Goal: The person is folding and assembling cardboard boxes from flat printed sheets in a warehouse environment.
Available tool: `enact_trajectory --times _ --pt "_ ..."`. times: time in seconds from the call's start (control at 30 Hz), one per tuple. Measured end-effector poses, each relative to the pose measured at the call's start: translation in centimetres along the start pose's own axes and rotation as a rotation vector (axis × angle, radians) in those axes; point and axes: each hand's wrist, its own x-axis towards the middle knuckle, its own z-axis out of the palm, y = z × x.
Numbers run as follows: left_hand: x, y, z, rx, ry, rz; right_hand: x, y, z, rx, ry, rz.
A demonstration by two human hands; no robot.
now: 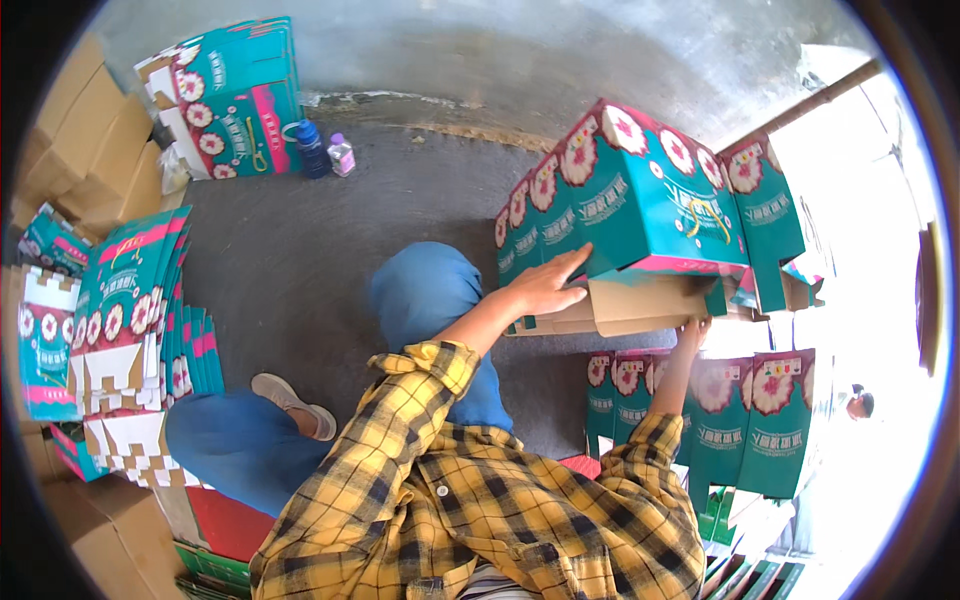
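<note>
A teal carton printed with pink-and-white flowers is tilted in front of me, its brown bottom flaps showing underneath. My left hand lies flat against the carton's left side, fingers spread. My right hand reaches up under the bottom flaps and touches them. More teal cartons of the same kind sit pressed against its right side. Both forearms wear yellow plaid sleeves.
Flattened teal cartons are stacked at the left, brown boxes behind them. Another teal carton, a blue bottle and a small clear bottle stand by the far wall. Upright cartons line the right.
</note>
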Motion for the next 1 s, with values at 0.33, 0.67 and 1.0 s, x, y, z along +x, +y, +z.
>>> enact_trajectory --times 0.33,0.67,1.0 --pt "-6.1 2.7 -1.7 0.359 0.012 0.000 -15.0 10.9 3.6 0.359 -0.333 0.523" --pt "-23.2 3.9 -1.8 0.997 0.222 0.306 -32.7 2.8 13.1 0.006 -1.191 0.397" --pt "-39.8 5.6 -19.6 0.492 0.809 -0.553 -37.2 -15.0 21.3 -0.101 -1.115 -1.110"
